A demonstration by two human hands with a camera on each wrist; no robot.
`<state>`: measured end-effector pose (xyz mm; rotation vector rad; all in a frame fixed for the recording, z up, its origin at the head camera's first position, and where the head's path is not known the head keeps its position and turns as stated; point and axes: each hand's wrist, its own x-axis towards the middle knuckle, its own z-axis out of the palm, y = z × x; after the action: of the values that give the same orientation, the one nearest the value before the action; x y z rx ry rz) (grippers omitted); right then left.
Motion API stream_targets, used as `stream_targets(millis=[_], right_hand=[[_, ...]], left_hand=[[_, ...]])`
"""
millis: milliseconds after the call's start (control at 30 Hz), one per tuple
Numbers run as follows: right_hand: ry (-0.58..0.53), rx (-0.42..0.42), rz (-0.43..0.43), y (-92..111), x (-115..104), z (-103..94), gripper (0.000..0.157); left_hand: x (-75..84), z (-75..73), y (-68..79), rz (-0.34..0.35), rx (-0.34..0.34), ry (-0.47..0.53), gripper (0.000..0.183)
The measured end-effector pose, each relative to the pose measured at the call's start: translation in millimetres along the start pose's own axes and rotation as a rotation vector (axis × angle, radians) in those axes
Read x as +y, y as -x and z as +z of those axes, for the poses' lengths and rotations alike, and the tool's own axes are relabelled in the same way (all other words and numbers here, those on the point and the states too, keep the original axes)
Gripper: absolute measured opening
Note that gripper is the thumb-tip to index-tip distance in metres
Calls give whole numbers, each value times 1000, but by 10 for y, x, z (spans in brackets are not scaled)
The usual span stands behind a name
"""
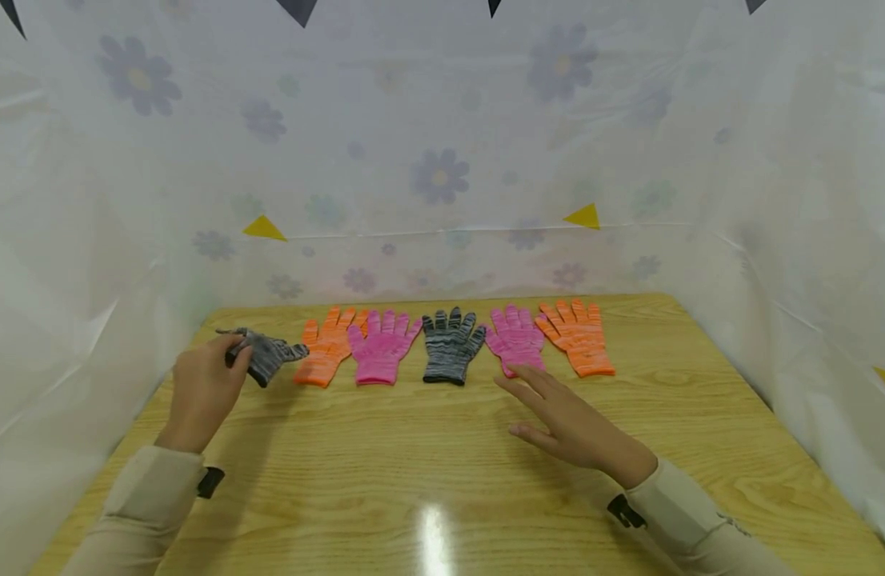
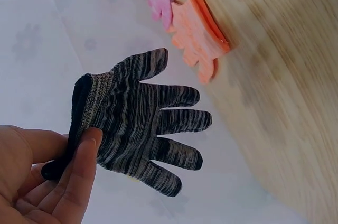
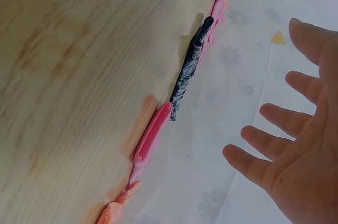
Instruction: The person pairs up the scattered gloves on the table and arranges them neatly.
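Observation:
My left hand (image 1: 206, 388) pinches a black-and-grey knit glove (image 2: 134, 118) by its dark cuff, above the table's left side. In the left wrist view its fingers spread away from my hand. My right hand (image 1: 568, 420) hovers with fingers spread, holding nothing, just in front of the right pink glove (image 1: 516, 336). A row of gloves lies palm-flat along the back: an orange glove (image 1: 327, 348) at left, a pink glove (image 1: 382, 348) overlapping it, a black-and-grey glove (image 1: 451, 348) in the middle, then the right pink one and another orange glove (image 1: 581, 340).
The wood-grain table (image 1: 385, 472) reaches back to a white flowered sheet (image 1: 385, 104) that hangs behind and along both sides. Yellow triangles (image 1: 585, 217) mark the sheet. A bright light reflection shows on the tabletop near the front.

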<state>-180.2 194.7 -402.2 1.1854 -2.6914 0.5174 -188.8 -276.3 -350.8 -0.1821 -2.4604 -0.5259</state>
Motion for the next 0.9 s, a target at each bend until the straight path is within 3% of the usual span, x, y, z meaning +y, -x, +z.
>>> stream_targets(millis=[167, 900], right_hand=[[-3, 1, -5, 2, 8, 7, 71], [-17, 5, -19, 19, 39, 72, 69]], left_hand=[[69, -17, 11, 37, 16, 21, 22], [419, -83, 109, 90, -30, 76, 15]])
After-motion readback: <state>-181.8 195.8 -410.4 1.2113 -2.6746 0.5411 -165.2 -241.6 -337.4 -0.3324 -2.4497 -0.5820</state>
